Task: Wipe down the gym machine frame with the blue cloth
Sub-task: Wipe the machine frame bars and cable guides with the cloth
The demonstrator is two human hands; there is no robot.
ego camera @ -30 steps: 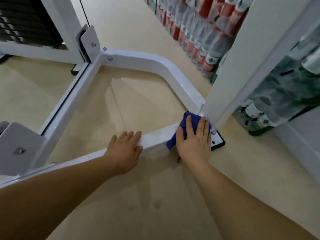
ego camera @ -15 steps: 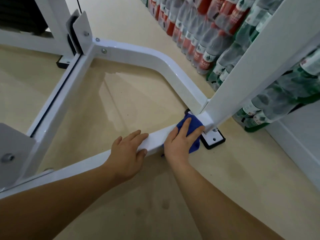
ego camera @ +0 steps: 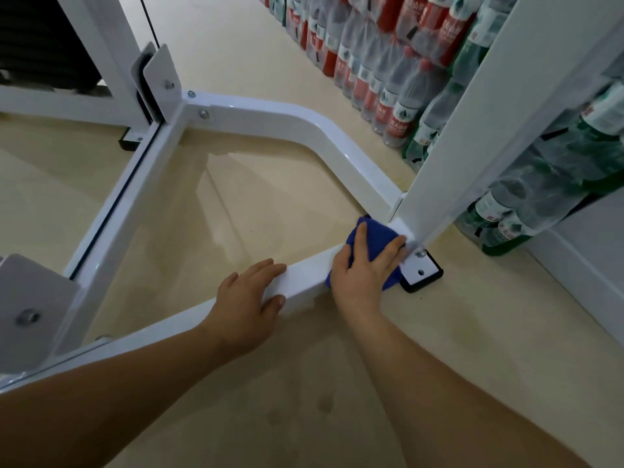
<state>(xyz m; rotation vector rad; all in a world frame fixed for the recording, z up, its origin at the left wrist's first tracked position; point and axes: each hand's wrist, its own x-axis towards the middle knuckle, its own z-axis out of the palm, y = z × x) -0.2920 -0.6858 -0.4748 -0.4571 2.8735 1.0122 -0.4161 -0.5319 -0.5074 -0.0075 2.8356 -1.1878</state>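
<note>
Right hand [ego camera: 363, 265] has swung its fingers toward the post [ego camera: 472, 146], flat and spread, pressing the cloth [ego camera: 373, 238] onto the bar [ego camera: 304, 275] at the corner joint, left hand [ego camera: 248, 298] resting flat on the same bar, gripping nothing; wipe looks midway, curved tube [ego camera: 304, 126] likely still to do.

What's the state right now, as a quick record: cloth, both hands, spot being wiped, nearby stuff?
cloth: blue cloth on the corner where the floor bar meets the upright post
right hand: presses the cloth, fingers spread
left hand: rests on the floor bar, left of the cloth, not touching it
nearby: foot plate right of the cloth; bottles stacked beyond the post
</note>
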